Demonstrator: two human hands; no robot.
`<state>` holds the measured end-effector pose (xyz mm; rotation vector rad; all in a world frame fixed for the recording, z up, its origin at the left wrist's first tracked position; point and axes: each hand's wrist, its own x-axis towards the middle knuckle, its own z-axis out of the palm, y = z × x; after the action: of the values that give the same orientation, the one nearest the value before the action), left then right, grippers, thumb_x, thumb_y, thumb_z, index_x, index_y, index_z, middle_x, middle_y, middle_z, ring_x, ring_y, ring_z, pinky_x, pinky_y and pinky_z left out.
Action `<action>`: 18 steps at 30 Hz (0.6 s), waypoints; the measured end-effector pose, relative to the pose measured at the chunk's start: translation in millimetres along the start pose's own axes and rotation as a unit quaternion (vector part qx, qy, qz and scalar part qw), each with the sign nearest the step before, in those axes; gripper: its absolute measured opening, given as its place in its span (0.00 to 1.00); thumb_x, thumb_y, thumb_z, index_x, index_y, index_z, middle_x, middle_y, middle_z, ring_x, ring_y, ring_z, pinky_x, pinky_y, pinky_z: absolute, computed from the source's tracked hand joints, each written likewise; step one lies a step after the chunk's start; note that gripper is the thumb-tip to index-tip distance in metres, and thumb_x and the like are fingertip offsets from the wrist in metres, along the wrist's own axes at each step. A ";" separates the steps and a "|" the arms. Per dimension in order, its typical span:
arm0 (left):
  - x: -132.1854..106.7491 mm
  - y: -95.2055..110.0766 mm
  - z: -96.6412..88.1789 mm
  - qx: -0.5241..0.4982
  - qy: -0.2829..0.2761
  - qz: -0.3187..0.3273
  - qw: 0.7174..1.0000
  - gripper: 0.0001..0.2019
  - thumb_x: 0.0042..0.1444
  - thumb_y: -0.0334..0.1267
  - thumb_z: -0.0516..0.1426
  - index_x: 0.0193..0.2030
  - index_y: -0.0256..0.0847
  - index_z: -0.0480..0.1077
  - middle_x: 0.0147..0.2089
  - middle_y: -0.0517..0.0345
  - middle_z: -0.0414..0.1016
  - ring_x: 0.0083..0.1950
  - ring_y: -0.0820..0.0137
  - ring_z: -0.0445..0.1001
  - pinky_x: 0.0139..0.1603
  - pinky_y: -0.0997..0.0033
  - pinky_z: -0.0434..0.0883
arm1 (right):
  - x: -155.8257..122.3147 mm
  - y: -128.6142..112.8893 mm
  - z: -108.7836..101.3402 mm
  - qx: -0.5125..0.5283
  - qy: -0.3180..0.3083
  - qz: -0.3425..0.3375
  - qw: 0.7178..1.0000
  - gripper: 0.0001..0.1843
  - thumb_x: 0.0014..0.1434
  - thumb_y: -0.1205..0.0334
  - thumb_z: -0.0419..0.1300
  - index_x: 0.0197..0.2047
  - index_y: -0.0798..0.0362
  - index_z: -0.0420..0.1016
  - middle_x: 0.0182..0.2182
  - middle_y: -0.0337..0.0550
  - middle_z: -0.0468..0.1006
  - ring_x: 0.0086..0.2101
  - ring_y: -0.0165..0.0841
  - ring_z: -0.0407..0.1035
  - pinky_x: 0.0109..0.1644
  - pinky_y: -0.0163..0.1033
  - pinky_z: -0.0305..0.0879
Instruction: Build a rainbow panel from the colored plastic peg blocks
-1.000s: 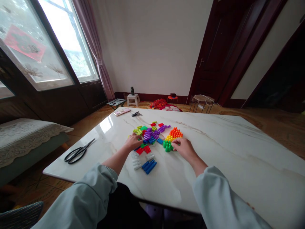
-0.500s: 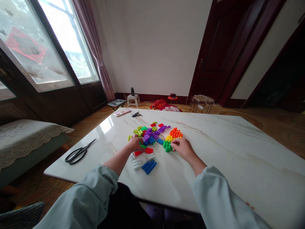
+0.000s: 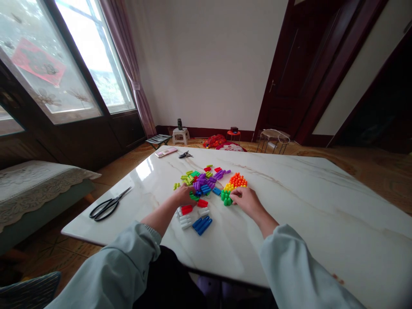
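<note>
My left hand [image 3: 186,195] reaches into the pile of bullet-shaped plastic pieces, fingers curled down beside some green pieces [image 3: 194,196]; what lies under them is hidden. Opposite it, my right hand [image 3: 246,199] is closed in a pinch against a grouped set of upright pieces, and its fingertips hide whatever they grip. This set runs from orange [image 3: 238,178] at the back through yellow [image 3: 229,186] to green [image 3: 226,197] in front. Purple pieces [image 3: 202,182] heap up between the hands. Red pieces [image 3: 186,210], white pieces [image 3: 186,222] and blue pieces [image 3: 202,225] lie nearer me.
The pieces lie on a white marbled table [image 3: 289,214]. Black-handled scissors [image 3: 107,207] lie at the left, with a pink phone [image 3: 166,151] and small dark pliers [image 3: 185,154] near the far edge. Beyond stand a white stool [image 3: 180,136] and a round stool [image 3: 273,136].
Both hands stay almost in place, the left at the pile and the right at the upright set. The whole view has shifted very slightly.
</note>
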<state>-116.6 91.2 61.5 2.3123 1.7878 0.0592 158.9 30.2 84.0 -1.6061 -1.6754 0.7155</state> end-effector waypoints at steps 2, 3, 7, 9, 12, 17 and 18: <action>-1.8 3.1 -2.1 0.002 -0.007 -0.006 1.000 0.30 0.40 0.53 0.64 0.52 0.46 0.71 0.51 0.48 0.68 0.47 0.55 0.72 0.47 0.61 0.69 | 0.0 -0.8 0.2 -0.001 -0.002 -0.002 1.000 0.04 0.50 0.64 0.59 0.29 0.52 0.76 0.27 0.38 0.81 0.26 0.31 0.75 0.34 0.34 0.69; -2.5 4.5 -2.8 0.005 -0.010 -0.010 1.000 0.31 0.40 0.53 0.64 0.53 0.47 0.71 0.51 0.47 0.68 0.47 0.55 0.72 0.47 0.60 0.69 | 0.0 -1.2 0.2 -0.002 -0.003 -0.003 1.000 0.04 0.50 0.64 0.59 0.29 0.52 0.76 0.27 0.38 0.81 0.26 0.31 0.75 0.34 0.34 0.69; -3.5 5.8 -3.7 -0.008 -0.007 -0.013 1.000 0.30 0.40 0.46 0.64 0.53 0.46 0.71 0.51 0.48 0.67 0.46 0.57 0.72 0.48 0.61 0.70 | -0.4 -2.5 0.0 -0.005 -0.006 -0.002 1.000 0.05 0.50 0.65 0.59 0.29 0.52 0.76 0.27 0.37 0.81 0.26 0.30 0.75 0.34 0.33 0.69; -3.6 4.7 -5.8 -0.022 0.010 -0.017 1.000 0.28 0.40 0.44 0.63 0.53 0.45 0.71 0.51 0.49 0.67 0.46 0.58 0.72 0.49 0.62 0.70 | -0.5 -3.3 0.1 -0.006 -0.006 -0.004 1.000 0.05 0.50 0.65 0.59 0.29 0.53 0.76 0.26 0.38 0.80 0.26 0.31 0.75 0.33 0.33 0.69; -4.6 6.2 -14.4 -0.086 0.058 -0.043 0.994 0.24 0.43 0.43 0.62 0.50 0.44 0.71 0.46 0.52 0.70 0.48 0.60 0.71 0.48 0.65 0.71 | 0.0 -4.3 1.9 -0.006 -0.009 -0.003 1.000 0.05 0.50 0.65 0.59 0.29 0.53 0.77 0.27 0.39 0.81 0.25 0.31 0.75 0.33 0.34 0.69; -12.0 29.4 -31.4 -0.489 -0.023 -0.105 0.865 0.24 0.48 0.47 0.62 0.52 0.43 0.68 0.35 0.60 0.72 0.32 0.74 0.72 0.35 0.73 0.71 | 1.9 -9.1 11.6 -0.006 -0.009 -0.018 1.000 0.06 0.51 0.64 0.60 0.32 0.53 0.77 0.29 0.40 0.81 0.27 0.31 0.75 0.34 0.34 0.70; -14.3 36.1 -33.2 -0.559 -0.051 -0.097 0.822 0.25 0.48 0.46 0.63 0.52 0.44 0.67 0.35 0.61 0.72 0.30 0.75 0.71 0.34 0.75 0.71 | 2.0 -11.3 14.1 -0.003 -0.007 -0.023 1.000 0.06 0.51 0.64 0.60 0.34 0.53 0.77 0.30 0.40 0.81 0.27 0.31 0.75 0.34 0.34 0.70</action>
<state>-91.5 73.9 102.4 1.2416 1.3175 0.7201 140.9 32.4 84.6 -1.5652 -1.7202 0.6999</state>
